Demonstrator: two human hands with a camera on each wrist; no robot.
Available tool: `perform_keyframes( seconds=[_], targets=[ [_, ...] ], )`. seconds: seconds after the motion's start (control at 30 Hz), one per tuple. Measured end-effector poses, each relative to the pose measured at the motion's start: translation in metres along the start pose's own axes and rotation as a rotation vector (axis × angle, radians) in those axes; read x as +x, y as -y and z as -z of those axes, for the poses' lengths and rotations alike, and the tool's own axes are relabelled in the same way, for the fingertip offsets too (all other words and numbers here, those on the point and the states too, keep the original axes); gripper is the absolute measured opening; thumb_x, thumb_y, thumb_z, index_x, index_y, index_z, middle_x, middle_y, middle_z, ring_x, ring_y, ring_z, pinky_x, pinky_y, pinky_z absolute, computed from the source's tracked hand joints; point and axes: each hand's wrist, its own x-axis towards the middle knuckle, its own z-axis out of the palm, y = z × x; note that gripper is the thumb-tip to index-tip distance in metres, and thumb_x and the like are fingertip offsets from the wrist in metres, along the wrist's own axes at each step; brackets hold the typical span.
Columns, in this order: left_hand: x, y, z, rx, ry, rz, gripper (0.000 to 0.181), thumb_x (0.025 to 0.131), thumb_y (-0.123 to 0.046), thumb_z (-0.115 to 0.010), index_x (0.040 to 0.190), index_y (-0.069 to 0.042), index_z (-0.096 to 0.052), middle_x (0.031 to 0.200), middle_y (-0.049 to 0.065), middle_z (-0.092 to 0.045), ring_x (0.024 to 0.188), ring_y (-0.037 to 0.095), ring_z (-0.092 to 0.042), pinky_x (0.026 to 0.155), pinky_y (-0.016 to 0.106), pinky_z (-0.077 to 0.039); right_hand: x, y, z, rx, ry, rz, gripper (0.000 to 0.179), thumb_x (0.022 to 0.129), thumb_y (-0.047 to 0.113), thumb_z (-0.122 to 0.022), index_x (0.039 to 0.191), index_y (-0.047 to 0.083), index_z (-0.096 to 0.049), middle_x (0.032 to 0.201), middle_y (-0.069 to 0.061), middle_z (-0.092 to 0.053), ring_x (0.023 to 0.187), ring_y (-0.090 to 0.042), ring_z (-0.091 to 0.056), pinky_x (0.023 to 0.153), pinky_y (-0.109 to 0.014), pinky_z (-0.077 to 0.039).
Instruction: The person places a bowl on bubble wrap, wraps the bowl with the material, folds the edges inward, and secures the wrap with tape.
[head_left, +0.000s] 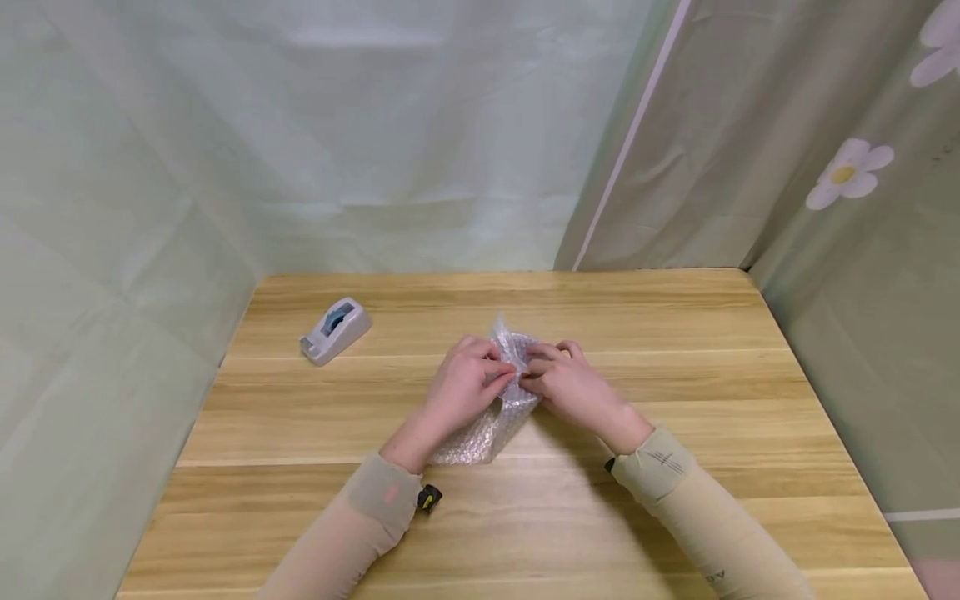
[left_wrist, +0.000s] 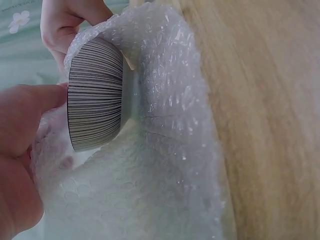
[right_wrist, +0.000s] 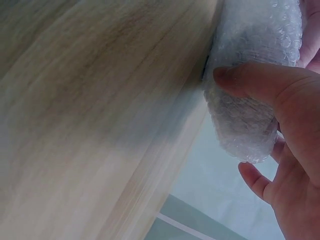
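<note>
Bubble wrap (head_left: 467, 446) is hugging a striped bowl (left_wrist: 95, 95) mid-table, & both hands are busy right over it! L hand (head_left: 465, 379) is reaching from the left, thumb & forefinger nearly meeting, apparently pinching film up top; in the L wrist cam, a digit is touching the bowl's rim too. R hand (head_left: 573, 392) is holding the opposite flank, fingers bending round the bundle, thumb (right_wrist: 255, 80) pressing on the plastic w/ the bowl's wall behind it. How firm? Can't tell.

Key relation: bowl is sitting btwn the hands, rim up, just under the L fingertips. Its bare side is facing the L wrist, where the wrap is gaping; its R side is showing only thru film. Wrap's long axis is running from the bowl twd the person, a bit left, so the L arm is lying nearer that loose tail.

Textures now: film is glinting, clear, pimply, crinkling, w/ a pointed peak standing up on the far side. Bowl is flaring smoothly from a narrow foot, prob. ceramic, fine dark lines running rim-to-foot over a pale ground. Underneath, the table (head_left: 525, 542) is showing streaky wood grain. Far left, well apart, a pale wedge-shaped tape dispenser (head_left: 336, 331) is sitting untouched.
</note>
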Motion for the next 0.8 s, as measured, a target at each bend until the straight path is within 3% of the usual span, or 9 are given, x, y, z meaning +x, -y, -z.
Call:
perform_keyframes(
  seconds=[0.33, 0.63, 0.8],
  targets=[
    [0.0020, -0.0005, -0.0026, 0.077, 0.029, -0.016, 0.013, 0.097, -0.021, -0.082, 0.105, -0.011, -0.086, 0.096, -0.001, -0.074, 0.094, 0.019, -0.057, 0.088, 0.037, -0.050, 0.0008, -0.0010, 0.0000, -0.004, -0.009, 0.005, 0.031, 0.089, 0.013, -0.087, 0.119, 0.019, -0.083, 0.124, 0.002, -0.077, 0.138, -0.030, -0.056, 0.104, -0.059, -0.044],
    [0.0029, 0.0000, -0.0013, 0.068, -0.031, -0.027, 0.007, 0.091, -0.017, -0.087, 0.095, -0.012, -0.086, 0.092, 0.001, -0.080, 0.089, 0.020, -0.061, 0.086, 0.037, -0.052, 0.0002, -0.0028, -0.0030, -0.028, 0.000, 0.007, 0.030, 0.091, 0.016, -0.086, 0.121, 0.020, -0.083, 0.126, 0.003, -0.077, 0.139, -0.029, -0.056, 0.104, -0.059, -0.044],
    [0.0029, -0.0017, -0.0018, 0.059, 0.013, -0.006, 0.009, 0.091, -0.019, -0.087, 0.098, -0.014, -0.086, 0.099, 0.000, -0.080, 0.096, 0.020, -0.062, 0.094, 0.039, -0.051, 0.0001, -0.0027, -0.0031, -0.011, -0.009, 0.005, 0.031, 0.089, 0.014, -0.087, 0.120, 0.020, -0.083, 0.125, 0.003, -0.077, 0.139, -0.029, -0.056, 0.104, -0.059, -0.044]
  ],
)
